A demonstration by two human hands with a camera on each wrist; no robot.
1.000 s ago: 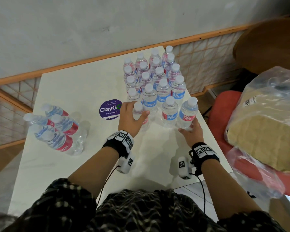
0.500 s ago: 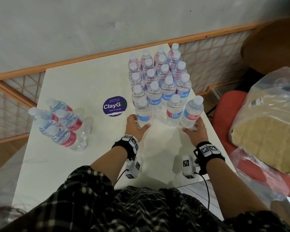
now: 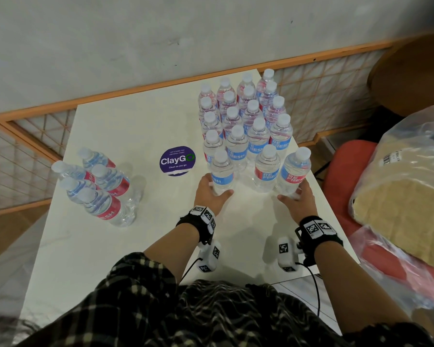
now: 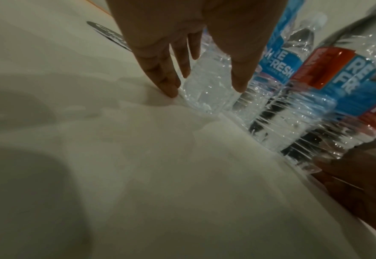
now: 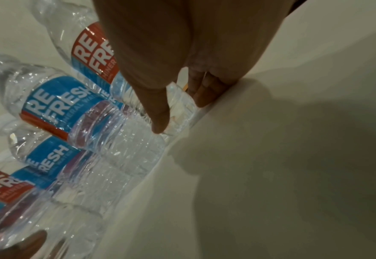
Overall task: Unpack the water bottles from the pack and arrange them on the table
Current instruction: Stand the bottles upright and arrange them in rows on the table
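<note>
Several clear water bottles with blue and red labels stand upright in a tight block on the white table. Three form the front row. My left hand holds the base of the front left bottle between thumb and fingers; the left wrist view shows that hand straddling the bottle. My right hand holds the base of the front right bottle by the table's right edge, with thumb and fingers on either side of it. Another cluster of several bottles stands at the left.
A round purple ClayGo sticker lies left of the block. The table's right edge runs beside my right hand. Past it, a red chair carries a big clear plastic bag. An orange mesh railing borders the table.
My left hand has slid down from the middle of the front left bottle to its base, and the bottle now stands on the table. My right hand stays at its bottle's base.
</note>
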